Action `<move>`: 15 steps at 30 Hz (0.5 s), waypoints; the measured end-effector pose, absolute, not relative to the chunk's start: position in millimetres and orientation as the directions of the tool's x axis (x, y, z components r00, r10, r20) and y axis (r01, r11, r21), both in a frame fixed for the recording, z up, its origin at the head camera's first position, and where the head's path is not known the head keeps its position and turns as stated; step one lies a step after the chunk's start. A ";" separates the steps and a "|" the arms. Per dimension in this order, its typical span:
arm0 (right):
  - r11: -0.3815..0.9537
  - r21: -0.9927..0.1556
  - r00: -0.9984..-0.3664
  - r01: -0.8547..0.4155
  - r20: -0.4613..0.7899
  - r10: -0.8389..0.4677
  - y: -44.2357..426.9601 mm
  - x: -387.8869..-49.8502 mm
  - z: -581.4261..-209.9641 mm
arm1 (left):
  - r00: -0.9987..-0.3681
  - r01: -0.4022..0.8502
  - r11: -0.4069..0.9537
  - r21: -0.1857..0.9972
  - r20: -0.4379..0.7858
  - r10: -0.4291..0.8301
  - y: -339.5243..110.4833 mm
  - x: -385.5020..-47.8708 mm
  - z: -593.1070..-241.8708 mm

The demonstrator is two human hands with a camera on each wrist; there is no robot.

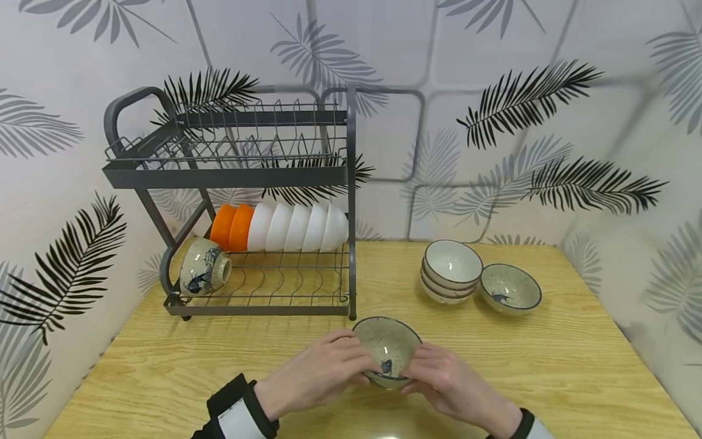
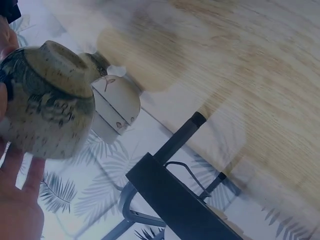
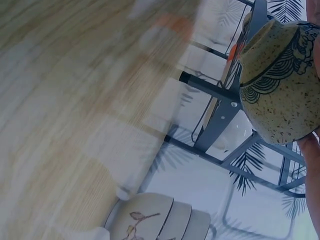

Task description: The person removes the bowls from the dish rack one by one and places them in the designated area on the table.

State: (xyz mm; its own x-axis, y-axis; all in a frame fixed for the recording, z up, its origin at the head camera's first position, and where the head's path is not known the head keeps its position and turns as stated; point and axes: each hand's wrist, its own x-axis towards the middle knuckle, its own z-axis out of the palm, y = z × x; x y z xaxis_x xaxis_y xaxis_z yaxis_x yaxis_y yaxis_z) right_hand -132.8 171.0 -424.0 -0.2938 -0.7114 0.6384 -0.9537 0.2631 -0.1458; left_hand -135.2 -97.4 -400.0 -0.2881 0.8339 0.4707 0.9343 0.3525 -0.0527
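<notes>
Both hands grip a speckled grey-beige bowl (image 1: 387, 344) with a dark rim and a blue motif inside. My left hand (image 1: 329, 369) pinches its left rim, and my right hand (image 1: 444, 381) pinches the right rim. The bowl's mouth tilts toward the head camera. Both wrist views show it raised off the table: in the left wrist view the bowl's outer wall (image 2: 55, 107) has a dark pattern, and a wave-like band rings the bowl (image 3: 280, 87) in the right wrist view. Part of each hand is outside its wrist view.
A two-tier dark dish rack (image 1: 230, 178) stands at the back left. Its lower tier holds a speckled bowl (image 1: 200, 268), orange bowls (image 1: 233, 228) and several white bowls (image 1: 298, 228). At right are stacked white bowls (image 1: 451, 268) and another speckled bowl (image 1: 510, 289), on a wooden table (image 1: 570, 366).
</notes>
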 end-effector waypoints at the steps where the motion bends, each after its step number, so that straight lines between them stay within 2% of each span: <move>1: 0.268 -0.138 -0.293 -0.953 0.641 -0.710 172.8 -133.3 -424.6 | -0.301 0.931 0.363 -0.043 0.476 0.826 -97.8 -135.9 -400.4; 10: 0.304 -0.045 -0.253 -0.951 0.678 -0.691 196.2 -138.8 -427.8 | -0.455 0.873 0.482 0.075 0.481 0.750 -116.0 -145.4 -402.7; 15: 0.349 -0.021 -0.266 -0.937 0.690 -0.673 209.3 -143.1 -416.3 | -0.505 0.846 0.524 0.099 0.465 0.727 -127.7 -148.2 -401.3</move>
